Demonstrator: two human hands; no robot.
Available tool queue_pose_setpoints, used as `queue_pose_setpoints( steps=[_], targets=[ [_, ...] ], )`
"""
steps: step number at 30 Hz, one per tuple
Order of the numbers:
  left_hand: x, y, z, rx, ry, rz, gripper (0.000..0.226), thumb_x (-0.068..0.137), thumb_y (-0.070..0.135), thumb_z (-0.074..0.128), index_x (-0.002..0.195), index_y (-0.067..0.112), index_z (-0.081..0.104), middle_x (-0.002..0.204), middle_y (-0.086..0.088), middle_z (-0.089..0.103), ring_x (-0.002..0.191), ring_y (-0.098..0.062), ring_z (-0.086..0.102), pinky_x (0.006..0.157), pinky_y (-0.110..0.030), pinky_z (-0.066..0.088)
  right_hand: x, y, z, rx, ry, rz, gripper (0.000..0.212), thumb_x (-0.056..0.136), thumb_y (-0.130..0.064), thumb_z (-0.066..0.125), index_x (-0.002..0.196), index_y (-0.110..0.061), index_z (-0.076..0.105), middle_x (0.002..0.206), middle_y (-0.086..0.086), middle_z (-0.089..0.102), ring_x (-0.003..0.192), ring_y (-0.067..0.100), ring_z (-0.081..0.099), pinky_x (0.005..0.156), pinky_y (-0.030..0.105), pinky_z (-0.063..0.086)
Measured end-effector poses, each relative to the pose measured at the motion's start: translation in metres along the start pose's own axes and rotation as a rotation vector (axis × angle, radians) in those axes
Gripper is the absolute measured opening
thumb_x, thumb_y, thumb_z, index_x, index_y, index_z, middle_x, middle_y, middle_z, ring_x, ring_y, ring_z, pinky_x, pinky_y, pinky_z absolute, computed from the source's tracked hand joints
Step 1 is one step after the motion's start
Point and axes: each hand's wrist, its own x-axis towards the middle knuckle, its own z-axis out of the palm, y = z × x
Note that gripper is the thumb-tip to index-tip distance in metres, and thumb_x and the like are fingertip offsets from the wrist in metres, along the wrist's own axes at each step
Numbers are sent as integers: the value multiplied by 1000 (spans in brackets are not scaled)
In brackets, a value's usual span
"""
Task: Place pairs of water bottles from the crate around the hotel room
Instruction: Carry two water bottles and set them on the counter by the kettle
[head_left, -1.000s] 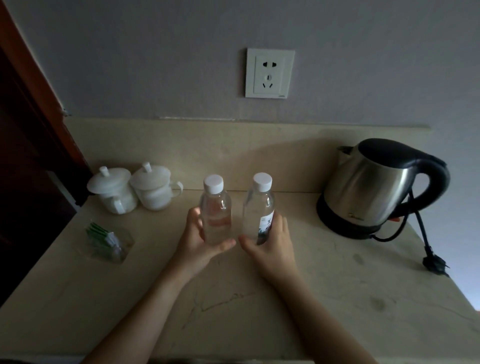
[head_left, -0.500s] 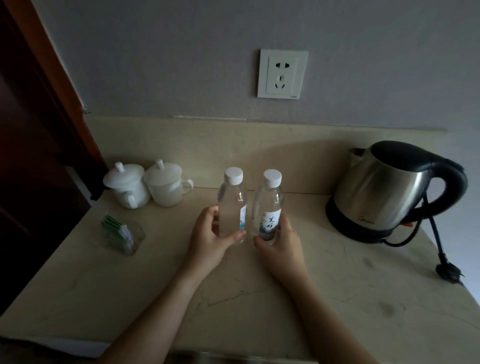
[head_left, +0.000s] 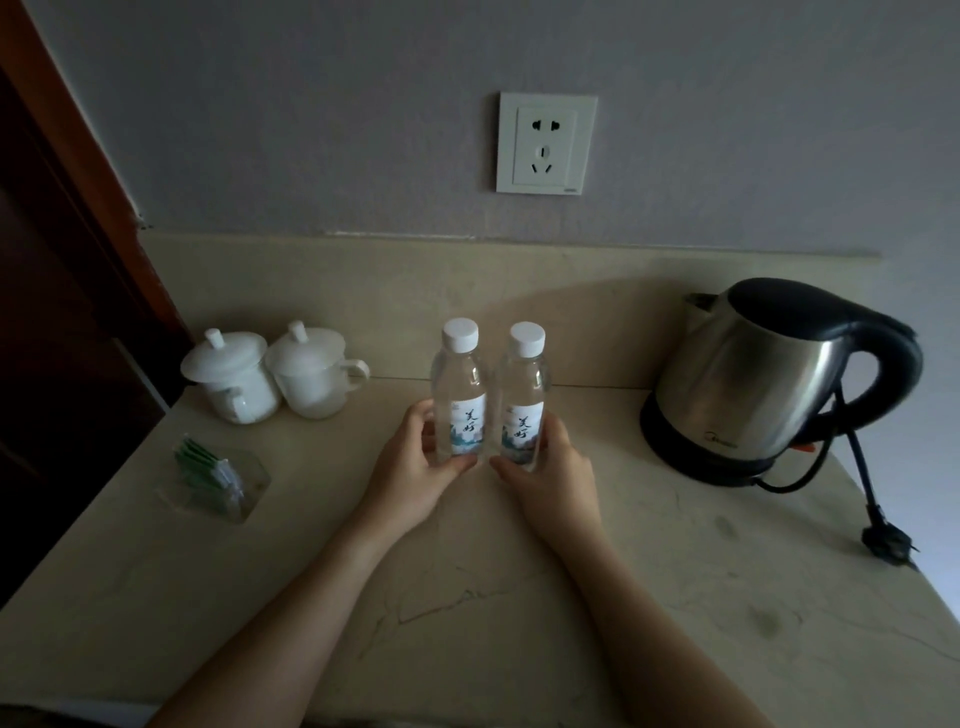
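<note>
On a pale veined stone counter (head_left: 467, 613), a person's left hand (head_left: 410, 475) wraps the base of one clear plastic water bottle with a white cap (head_left: 460, 400), while the right hand (head_left: 550, 475) cups a matching second clear bottle (head_left: 523, 402); both stand upright, nearly touching, labels toward the wearer. Left of the left hand lies a clear plastic holder of green tea sachets (head_left: 215, 475), and beyond it two white lidded porcelain cups (head_left: 270, 374) sit by the backsplash. Well to the right of the right hand stands a brushed-steel electric kettle with a black handle (head_left: 769, 379), its black cord and plug (head_left: 883, 540) trailing loose. Above, beyond the bottles, a white wall socket (head_left: 545, 143).

Tall and narrow, the bottles could likely topple against each other if either hand drags a finger across a label in letting go, and a fall leftward might reach the cups.

Compared with a second earlier, both labels have turned to face forward and the bottles stand closer together.
</note>
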Motion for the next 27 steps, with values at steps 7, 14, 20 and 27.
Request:
queue_pose_setpoints(
  steps=[7, 14, 20, 27],
  targets=[
    [39, -6, -2, -23, -88, -24, 54, 79, 6, 77, 114, 39, 53, 121, 11, 65, 114, -4, 64, 106, -39, 47, 39, 2, -1, -95, 43, 51, 43, 75, -46, 76, 100, -18, 54, 93, 0, 68, 95, 29, 61, 81, 37, 41],
    [70, -9, 15, 31, -25, -16, 60, 80, 23, 75, 134, 29, 50, 124, 6, 68, 112, -7, 65, 101, -32, 50, 71, 2, 11, -44, 67, 64, 49, 76, -45, 75, 114, -21, 57, 109, 0, 73, 103, 27, 65, 87, 42, 50],
    [80, -13, 22, 124, 32, 32, 57, 83, 11, 75, 134, 16, 49, 116, 4, 64, 91, 9, 60, 78, -3, 45, 81, 7, 17, -6, 101, 30, 52, 75, -42, 79, 117, -18, 59, 112, 3, 67, 99, 25, 64, 72, 29, 42],
    [85, -26, 24, 232, 60, 83, 48, 83, 25, 73, 126, 24, 52, 115, 2, 63, 100, -12, 64, 90, -41, 54, 84, 10, 18, -1, 115, -2, 51, 76, -34, 80, 118, -14, 60, 115, 5, 60, 98, 22, 61, 70, 23, 34]
  ],
)
